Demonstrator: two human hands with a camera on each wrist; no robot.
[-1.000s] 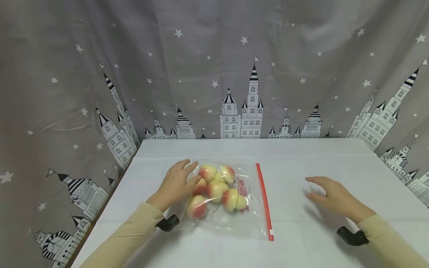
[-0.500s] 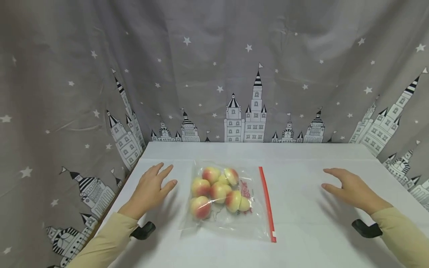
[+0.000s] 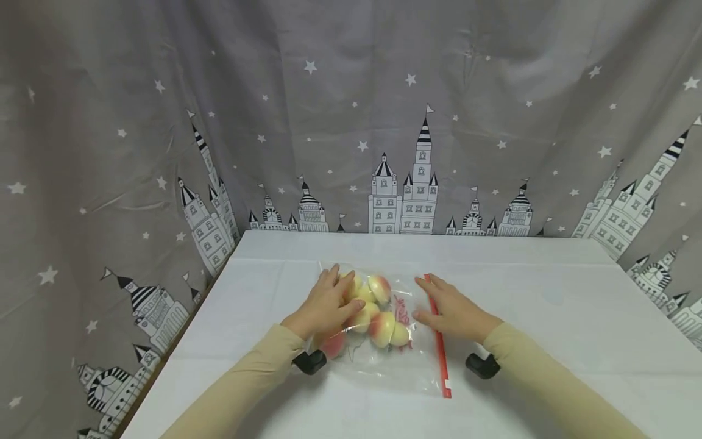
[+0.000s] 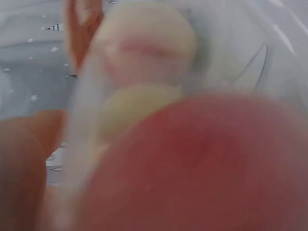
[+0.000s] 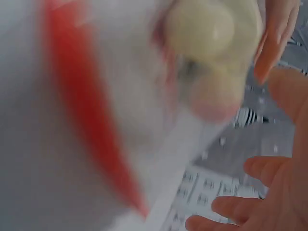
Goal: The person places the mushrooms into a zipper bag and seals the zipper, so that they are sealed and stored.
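Note:
A clear zip bag [image 3: 384,372] lies flat on the white table, with several red-and-yellow peaches [image 3: 381,329] inside. Its red zip strip [image 3: 442,360] runs along the right edge, and red print shows beside the fruit. My left hand [image 3: 320,308] is over the bag's left part, fingers spread, hiding some peaches. In the left wrist view, a blurred peach [image 4: 202,163] fills the lower right under the plastic. Over the upper part of the strip is my right hand [image 3: 457,314], fingers extended and loose. The right wrist view has the strip [image 5: 86,110] on the far side from the fingers [image 5: 236,207].
The white table [image 3: 548,341] extends around the bag on all sides. Behind it hangs a grey curtain [image 3: 329,110] printed with castles and stars, which also runs down along the table's left edge [image 3: 181,341]. A black wrist camera [image 3: 482,366] sits under each wrist.
My left hand first drew off the bag to the left, then came back over the peaches. My right hand shifted outward, then swung left to the zip strip. The bag has stayed in place.

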